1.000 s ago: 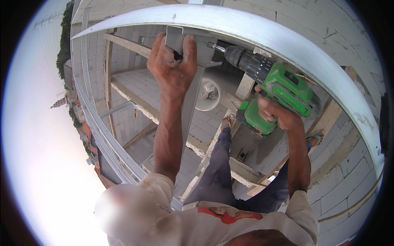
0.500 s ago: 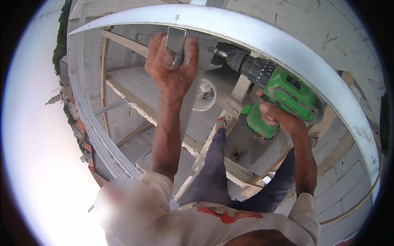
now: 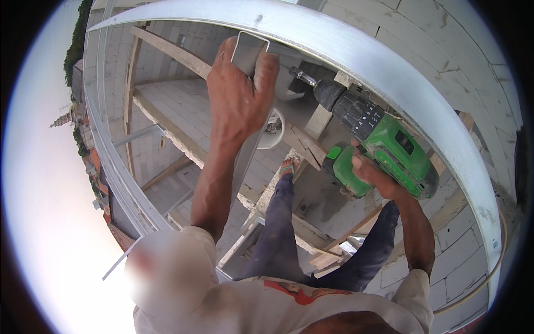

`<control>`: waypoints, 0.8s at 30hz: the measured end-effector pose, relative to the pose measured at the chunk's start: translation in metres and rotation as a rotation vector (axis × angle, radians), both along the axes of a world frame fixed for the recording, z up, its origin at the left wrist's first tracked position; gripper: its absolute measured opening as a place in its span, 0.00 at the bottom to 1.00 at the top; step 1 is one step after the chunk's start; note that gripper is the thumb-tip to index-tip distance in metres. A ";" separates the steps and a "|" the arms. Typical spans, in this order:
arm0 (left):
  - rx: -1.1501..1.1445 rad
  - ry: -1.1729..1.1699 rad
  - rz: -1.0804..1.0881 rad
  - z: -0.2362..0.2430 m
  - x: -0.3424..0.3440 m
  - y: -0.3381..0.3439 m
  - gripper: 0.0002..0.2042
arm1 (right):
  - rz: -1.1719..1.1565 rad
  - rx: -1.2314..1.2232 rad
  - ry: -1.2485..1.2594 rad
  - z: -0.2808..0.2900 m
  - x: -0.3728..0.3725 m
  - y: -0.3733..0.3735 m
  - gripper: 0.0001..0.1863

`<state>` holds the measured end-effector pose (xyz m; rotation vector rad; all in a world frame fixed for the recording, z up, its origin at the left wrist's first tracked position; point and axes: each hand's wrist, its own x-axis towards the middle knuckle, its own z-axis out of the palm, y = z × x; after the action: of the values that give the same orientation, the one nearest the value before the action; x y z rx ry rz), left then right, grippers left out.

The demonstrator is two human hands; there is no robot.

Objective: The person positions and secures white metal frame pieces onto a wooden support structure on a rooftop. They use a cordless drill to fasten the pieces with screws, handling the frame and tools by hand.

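Metal channel (image 3: 249,54) clamped inside left hand (image 3: 240,100), green drill (image 3: 396,143) clamped inside right hand (image 3: 380,177)

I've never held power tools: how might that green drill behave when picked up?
The green drill is probably heavy for its size, given its bulky body and chunky base. It likely won't flex, since its casing looks hard. Its long black front, reaching ahead of the right hand, might make it tip nose-down.

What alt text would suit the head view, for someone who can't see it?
A person's right hand grips a green drill while the left hand holds a metal channel by a long silvery beam. Below is a white bucket.
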<state>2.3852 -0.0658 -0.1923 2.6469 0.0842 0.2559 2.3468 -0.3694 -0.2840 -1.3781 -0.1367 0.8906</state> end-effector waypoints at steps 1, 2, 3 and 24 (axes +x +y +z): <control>-0.003 0.009 0.006 0.001 0.000 -0.001 0.18 | 0.005 -0.017 -0.013 -0.001 0.001 -0.002 0.20; -0.011 0.024 0.023 0.002 0.001 -0.003 0.18 | 0.009 -0.034 -0.027 -0.002 0.002 -0.004 0.19; -0.016 0.029 0.033 0.003 0.001 -0.004 0.18 | 0.018 -0.071 0.025 0.002 0.006 -0.006 0.17; 0.068 0.066 0.058 0.007 0.000 -0.009 0.15 | 0.146 -0.311 -1.590 -0.027 0.012 -0.021 0.05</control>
<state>2.3857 -0.0750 -0.1851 2.7240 0.1771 0.1936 2.3588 -0.3900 -0.3109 -2.0938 -1.3438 -0.2913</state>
